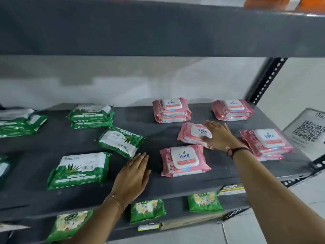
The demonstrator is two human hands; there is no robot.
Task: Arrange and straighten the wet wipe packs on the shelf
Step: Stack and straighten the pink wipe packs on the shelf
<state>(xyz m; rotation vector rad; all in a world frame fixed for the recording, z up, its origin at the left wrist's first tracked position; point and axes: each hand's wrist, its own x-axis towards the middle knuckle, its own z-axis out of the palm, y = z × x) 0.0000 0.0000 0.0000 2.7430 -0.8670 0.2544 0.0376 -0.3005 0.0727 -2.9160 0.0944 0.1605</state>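
Pink Kara wipe packs and green Origami wipe packs lie on a dark grey shelf (158, 136). My right hand (219, 136) rests on a skewed pink pack (190, 133) in the middle right, fingers spread over its white lid. My left hand (134, 173) lies flat on the bare shelf, its fingertips beside a tilted green pack (121, 140). A single pink pack (183, 160) sits between my hands. Another green pack (79, 170) lies front left. Pink stacks stand at the back (171, 110), back right (232, 110) and right (267, 141).
More green stacks lie at the back (91, 116) and far left (19, 123). Green flowered packets (146, 209) sit on the shelf below. The upper shelf (158, 29) overhangs closely. A perforated black upright (267, 80) and a QR-code sign (307, 131) stand at the right.
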